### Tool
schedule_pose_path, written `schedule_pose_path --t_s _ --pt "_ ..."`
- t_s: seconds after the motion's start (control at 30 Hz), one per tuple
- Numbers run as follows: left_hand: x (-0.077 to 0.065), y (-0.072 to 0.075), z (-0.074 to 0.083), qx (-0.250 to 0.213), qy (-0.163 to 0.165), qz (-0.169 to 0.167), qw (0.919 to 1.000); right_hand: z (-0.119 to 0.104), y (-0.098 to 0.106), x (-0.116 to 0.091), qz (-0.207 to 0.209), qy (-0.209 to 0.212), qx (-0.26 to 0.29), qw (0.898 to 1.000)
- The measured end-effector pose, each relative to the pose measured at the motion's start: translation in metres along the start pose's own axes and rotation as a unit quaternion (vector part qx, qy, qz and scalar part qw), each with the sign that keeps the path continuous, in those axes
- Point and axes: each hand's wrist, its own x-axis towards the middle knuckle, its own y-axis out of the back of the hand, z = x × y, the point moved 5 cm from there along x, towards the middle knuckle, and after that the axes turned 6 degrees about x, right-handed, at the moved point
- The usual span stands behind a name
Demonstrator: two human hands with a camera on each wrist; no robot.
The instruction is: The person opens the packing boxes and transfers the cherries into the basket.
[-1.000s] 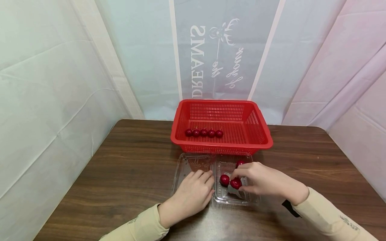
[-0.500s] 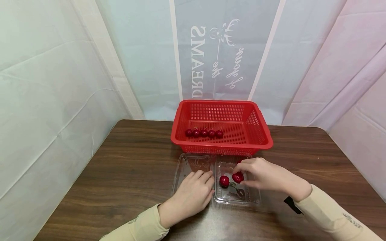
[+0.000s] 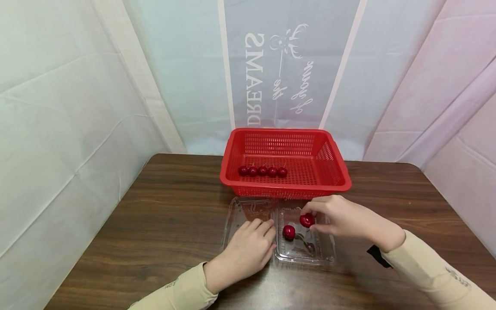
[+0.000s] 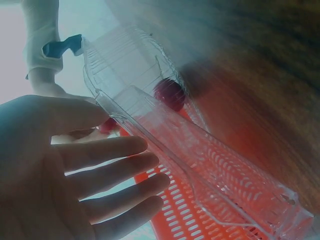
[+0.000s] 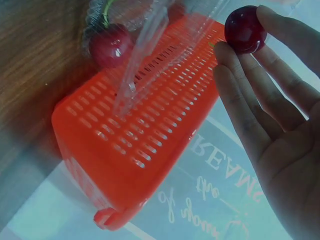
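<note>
A dark red cherry is pinched between the thumb and fingers of my right hand, over the right half of an open clear plastic clamshell box. A second cherry lies in that half, to the left, with a stem beside it. In the right wrist view the held cherry sits at the fingertips, and one cherry shows through the plastic wall. My left hand rests at the inner edge of the box's left half, its fingers extended and spread along the plastic edge.
Behind the box stands a red perforated basket, close to its back edge. A row of several cherries lies on its floor, left of middle. The brown wooden table extends to both sides, with light fabric hanging behind.
My right hand has moved back and slightly right, lifting a cherry away from the one on its left. The cherry at the back is now hidden by the hand. My left hand stays put.
</note>
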Motion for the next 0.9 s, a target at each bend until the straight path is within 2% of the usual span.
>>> schedule_pose_path --t_s 0.2,0.9 --pt "0.001 0.000 0.001 0.000 -0.001 -0.003 1.0000 0.000 0.007 0.002 0.007 0.000 0.001 1.000" --pt "-0.001 0.003 0.000 -0.002 0.000 0.007 1.0000 0.020 0.033 0.006 0.005 -0.055 -0.029 0.998"
